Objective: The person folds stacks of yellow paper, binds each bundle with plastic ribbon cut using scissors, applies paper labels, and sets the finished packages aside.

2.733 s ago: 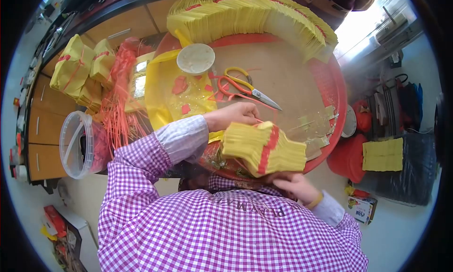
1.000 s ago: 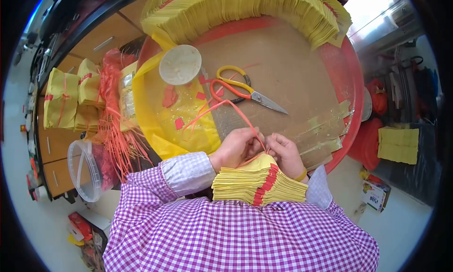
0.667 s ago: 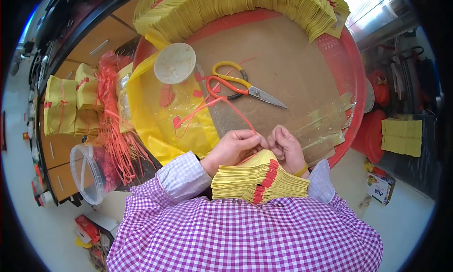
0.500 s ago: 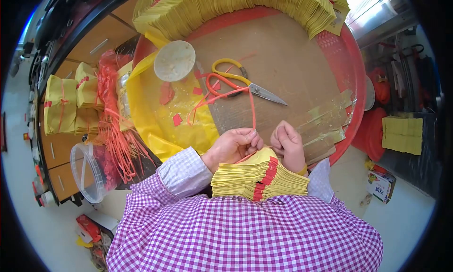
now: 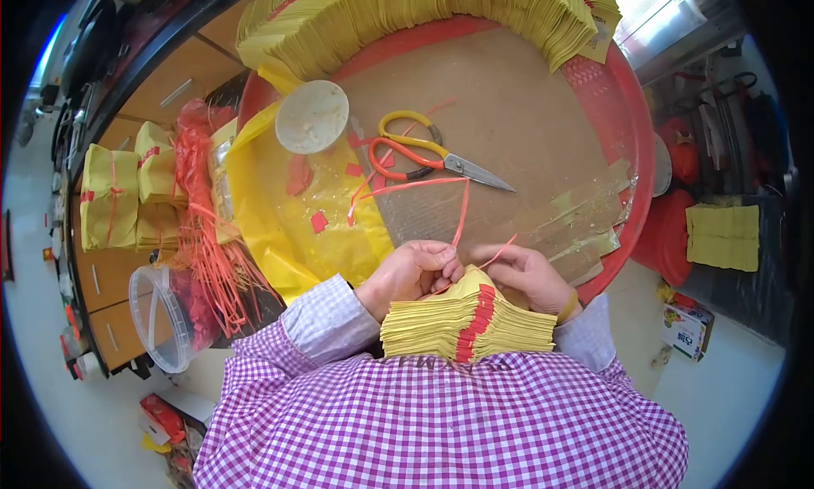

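Note:
A thick bundle of folded yellow paper with a red band down its middle rests against my body. At its far edge, my left hand is closed, pinching a red plastic string that runs up and then left over the work surface. My right hand lies curled at the bundle's far right corner. A short end of red string sticks up from its fingers, whose tips are partly hidden. Scissors with one yellow and one orange handle lie beyond my hands.
A round red tray holds a brown board, a yellow plastic sheet, a white bowl and red scraps. A long row of yellow paper curves along its far rim. Left are tied bundles, red strings and a clear bucket.
My right hand has turned from a fist to a flatter curl, and a string end now shows above it. The long string has swung, its bend shifting right and nearer to me.

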Available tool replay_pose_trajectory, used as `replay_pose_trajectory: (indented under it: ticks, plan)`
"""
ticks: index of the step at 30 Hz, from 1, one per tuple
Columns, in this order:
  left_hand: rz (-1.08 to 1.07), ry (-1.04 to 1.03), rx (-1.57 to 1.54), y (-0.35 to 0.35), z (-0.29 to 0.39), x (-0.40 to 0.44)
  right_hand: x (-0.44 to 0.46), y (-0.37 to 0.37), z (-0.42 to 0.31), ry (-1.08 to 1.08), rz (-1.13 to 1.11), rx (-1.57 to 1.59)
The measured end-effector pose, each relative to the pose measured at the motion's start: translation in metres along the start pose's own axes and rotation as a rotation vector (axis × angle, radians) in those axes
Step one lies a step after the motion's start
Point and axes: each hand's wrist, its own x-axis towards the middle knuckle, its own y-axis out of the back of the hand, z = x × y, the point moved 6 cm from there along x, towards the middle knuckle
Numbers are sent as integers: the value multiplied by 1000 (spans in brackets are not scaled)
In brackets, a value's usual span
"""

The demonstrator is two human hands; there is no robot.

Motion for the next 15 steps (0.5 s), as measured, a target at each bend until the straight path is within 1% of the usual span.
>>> replay_pose_trajectory:
  ticks: [1,2,7,11,12,15]
  plan:
    - [2,-4,10,0,1,1,1,0,3,-46,-56,-28]
    - [-5,-4,11,-1,1,1,1,1,5,-42,-51,-31]
    - [20,-3,-28,0,1,-2,12,-5,11,71,-148,-138]
    - [17,-18,-56,0,-1,-3,15,-13,15,105,-188,47]
    - [15,-20,-57,0,0,-3,16,-14,14,106,-189,45]
    - [8,-33,-46,-1,3,-4,20,-12,18,2,-144,97]
